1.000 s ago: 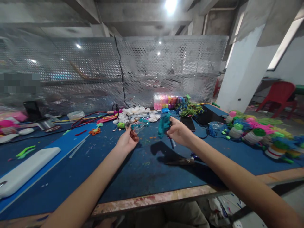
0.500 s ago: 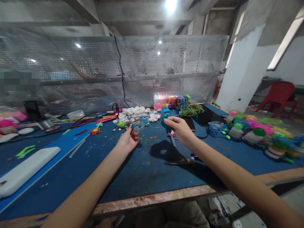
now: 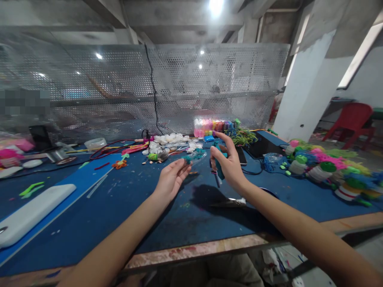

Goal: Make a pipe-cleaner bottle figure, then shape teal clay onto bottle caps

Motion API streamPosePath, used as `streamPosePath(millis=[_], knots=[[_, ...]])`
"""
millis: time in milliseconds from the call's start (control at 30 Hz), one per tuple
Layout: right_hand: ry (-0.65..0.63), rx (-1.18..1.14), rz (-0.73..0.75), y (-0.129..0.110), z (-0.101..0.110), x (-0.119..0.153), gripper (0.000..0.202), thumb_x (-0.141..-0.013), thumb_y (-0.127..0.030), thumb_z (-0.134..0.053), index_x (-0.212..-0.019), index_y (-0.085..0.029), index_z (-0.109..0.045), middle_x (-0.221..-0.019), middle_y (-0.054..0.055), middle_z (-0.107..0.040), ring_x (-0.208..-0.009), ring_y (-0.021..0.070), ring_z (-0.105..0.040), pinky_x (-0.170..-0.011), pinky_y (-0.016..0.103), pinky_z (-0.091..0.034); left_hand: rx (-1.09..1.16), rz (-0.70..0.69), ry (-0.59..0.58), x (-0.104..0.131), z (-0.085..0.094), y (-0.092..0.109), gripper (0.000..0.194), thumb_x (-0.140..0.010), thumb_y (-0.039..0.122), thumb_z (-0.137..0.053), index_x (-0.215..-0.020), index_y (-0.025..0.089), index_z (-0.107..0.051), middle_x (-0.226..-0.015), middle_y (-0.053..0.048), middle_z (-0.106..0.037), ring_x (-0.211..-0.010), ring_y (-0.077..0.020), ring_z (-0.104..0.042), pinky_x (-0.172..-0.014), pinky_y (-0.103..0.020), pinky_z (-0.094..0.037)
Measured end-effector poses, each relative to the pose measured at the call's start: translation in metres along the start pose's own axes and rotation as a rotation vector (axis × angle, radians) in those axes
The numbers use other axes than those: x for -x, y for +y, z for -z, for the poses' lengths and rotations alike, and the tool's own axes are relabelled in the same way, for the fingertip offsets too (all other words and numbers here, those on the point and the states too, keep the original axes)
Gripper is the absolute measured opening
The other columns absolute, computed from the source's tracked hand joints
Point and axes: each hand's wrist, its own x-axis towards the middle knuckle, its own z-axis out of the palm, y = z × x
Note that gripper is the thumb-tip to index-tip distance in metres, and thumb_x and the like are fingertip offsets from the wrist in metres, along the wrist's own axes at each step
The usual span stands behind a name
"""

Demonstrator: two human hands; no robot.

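Observation:
My left hand [image 3: 174,177] pinches a clear plastic piece with teal bits [image 3: 196,155], which points to the right over the table. Across from it, my right hand [image 3: 229,163] is curled around a dark teal piece [image 3: 220,159], its index finger raised. Part of the teal piece is hidden by the fingers. Below my right hand lie scissors [image 3: 231,203], in its shadow on the blue tabletop. A thin pale strip [image 3: 217,180] shows just under the right fingers.
White pieces [image 3: 170,139] are heaped at the back, beside colourful packed bundles [image 3: 206,127]. Yarn-topped bottles [image 3: 323,171] stand at the right. On the left, a white case [image 3: 38,213] rests on a blue board [image 3: 86,175]. A perforated screen [image 3: 185,87] rises behind the table.
My left hand has moved right with the clear piece, nearer my right hand. My right hand has turned, its index finger lifting and the teal piece now lower in its grasp.

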Motion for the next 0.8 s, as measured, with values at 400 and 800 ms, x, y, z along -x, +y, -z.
streamPosePath(millis=[400, 800], knots=[[0.025, 0.437, 0.517, 0.026, -0.018, 0.012, 0.008, -0.092, -0.019, -0.037, -0.089, -0.024, -0.042, -0.11, 0.007, -0.055, -0.112, 0.0189, -0.049, -0.101, 0.039, -0.033, -0.341, -0.112, -0.326, 0.032, -0.014, -0.038, 0.019, -0.066, 0.028, -0.075, -0.072, 0.015, -0.062, -0.064, 0.001, -0.063, -0.061, -0.0115, -0.058, -0.062, -0.022, -0.047], [0.176, -0.084, 0.149, 0.011, -0.006, -0.015, 0.013, -0.092, -0.033, -0.044, -0.083, -0.025, -0.041, -0.077, -0.004, -0.058, -0.072, 0.012, -0.064, -0.08, 0.031, -0.048, -0.786, -0.419, -0.35, 0.02, -0.001, -0.017, 0.014, -0.077, 0.032, -0.063, -0.074, 0.019, -0.065, -0.074, -0.003, -0.071, -0.075, -0.0189, -0.064, -0.071, -0.025, -0.043]])
